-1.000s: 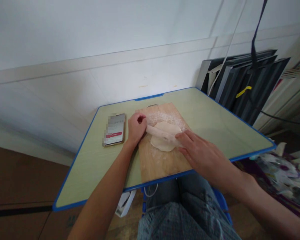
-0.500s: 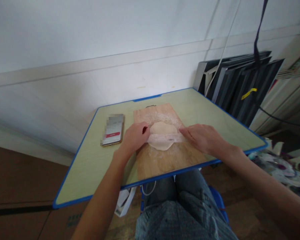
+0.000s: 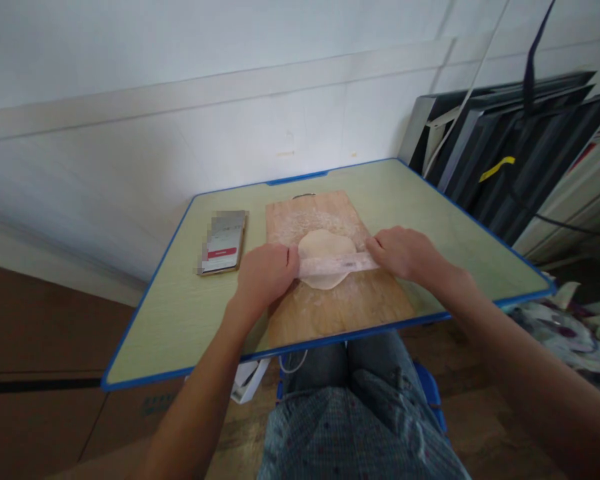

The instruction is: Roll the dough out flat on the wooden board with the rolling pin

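Observation:
A pale rolling pin lies across a flat, rounded sheet of dough. My left hand is closed round the pin's left end, and my right hand grips its right end. Dough shows both beyond the pin and on the near side of it. Underneath is a wooden board, dusted with flour around the dough. The ends of the pin are hidden inside my fingers.
The board rests on a light green table with a blue edge. A phone lies left of the board. Several dark flat panels lean against the white wall at the right, with a cable hanging near them.
The rolling pin has turned under my hands and now sits slightly tilted, its right end farther away. My left hand's fingers have wrapped over more. The whole view has shifted a little.

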### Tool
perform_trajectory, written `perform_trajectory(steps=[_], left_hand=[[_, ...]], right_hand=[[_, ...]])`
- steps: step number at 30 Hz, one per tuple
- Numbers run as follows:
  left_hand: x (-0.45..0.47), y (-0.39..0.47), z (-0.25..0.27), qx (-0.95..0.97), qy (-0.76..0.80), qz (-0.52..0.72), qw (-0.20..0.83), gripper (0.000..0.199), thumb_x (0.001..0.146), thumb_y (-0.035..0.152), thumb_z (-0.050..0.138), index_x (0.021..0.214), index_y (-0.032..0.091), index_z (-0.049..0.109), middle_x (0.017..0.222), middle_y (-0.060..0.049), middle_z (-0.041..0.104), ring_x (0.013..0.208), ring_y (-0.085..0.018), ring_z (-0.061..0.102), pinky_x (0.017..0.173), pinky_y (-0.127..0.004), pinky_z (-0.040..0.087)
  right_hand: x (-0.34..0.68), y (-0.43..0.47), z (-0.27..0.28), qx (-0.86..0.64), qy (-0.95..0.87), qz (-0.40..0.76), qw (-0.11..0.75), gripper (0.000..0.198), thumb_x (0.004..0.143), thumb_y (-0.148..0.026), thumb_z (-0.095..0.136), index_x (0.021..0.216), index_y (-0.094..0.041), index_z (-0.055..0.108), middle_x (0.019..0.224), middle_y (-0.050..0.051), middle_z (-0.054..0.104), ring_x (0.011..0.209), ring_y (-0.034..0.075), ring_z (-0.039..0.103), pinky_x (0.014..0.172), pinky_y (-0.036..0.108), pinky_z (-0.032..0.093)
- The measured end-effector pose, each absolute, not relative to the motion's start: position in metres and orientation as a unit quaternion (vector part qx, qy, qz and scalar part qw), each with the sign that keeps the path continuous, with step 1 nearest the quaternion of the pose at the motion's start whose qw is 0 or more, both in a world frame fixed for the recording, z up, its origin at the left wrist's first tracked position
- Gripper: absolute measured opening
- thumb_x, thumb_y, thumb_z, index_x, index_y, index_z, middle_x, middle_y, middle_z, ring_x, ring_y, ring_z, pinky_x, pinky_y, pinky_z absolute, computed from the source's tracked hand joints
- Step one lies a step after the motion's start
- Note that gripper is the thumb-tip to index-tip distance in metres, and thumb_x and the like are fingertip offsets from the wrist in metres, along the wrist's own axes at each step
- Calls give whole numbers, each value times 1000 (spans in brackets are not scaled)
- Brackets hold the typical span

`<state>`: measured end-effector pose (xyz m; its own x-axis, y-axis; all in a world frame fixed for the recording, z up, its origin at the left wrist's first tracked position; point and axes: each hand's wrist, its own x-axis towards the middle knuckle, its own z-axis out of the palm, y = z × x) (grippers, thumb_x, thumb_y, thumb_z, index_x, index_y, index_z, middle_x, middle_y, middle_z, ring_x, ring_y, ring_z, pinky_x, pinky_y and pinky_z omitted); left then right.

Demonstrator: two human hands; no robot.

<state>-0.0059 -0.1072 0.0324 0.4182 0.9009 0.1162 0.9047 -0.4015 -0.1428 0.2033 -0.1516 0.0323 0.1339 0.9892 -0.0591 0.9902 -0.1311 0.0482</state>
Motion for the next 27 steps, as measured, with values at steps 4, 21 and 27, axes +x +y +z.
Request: perform_trajectory(steps=[4, 21, 27], left_hand=[[-5, -113, 28, -821, -559, -33, 113, 54, 86, 35, 23, 73, 11, 69, 66, -14, 64, 62, -23, 59, 53, -30, 37], [-8, -150, 19, -813, -557, -105, 134, 46, 86, 31, 23, 74, 13, 64, 69, -12, 63, 64, -22, 56, 56, -32, 34], [-9, -166, 19, -826, -526, -103, 172, 37, 85, 27, 24, 82, 15, 59, 77, -10, 61, 76, -25, 54, 62, -34, 35]], right_hand=[[203, -159, 28, 757, 653, 7, 34, 51, 87, -32, 22, 87, -12, 69, 88, 16, 67, 83, 26, 62, 65, 32, 43], [196, -188, 15, 753, 653, 66, -58, 45, 87, -30, 22, 78, -16, 64, 80, 11, 66, 70, 21, 59, 54, 28, 31], [199, -197, 5, 689, 706, 110, -120, 37, 87, -25, 23, 80, -16, 57, 75, 8, 61, 68, 19, 55, 59, 29, 31]])
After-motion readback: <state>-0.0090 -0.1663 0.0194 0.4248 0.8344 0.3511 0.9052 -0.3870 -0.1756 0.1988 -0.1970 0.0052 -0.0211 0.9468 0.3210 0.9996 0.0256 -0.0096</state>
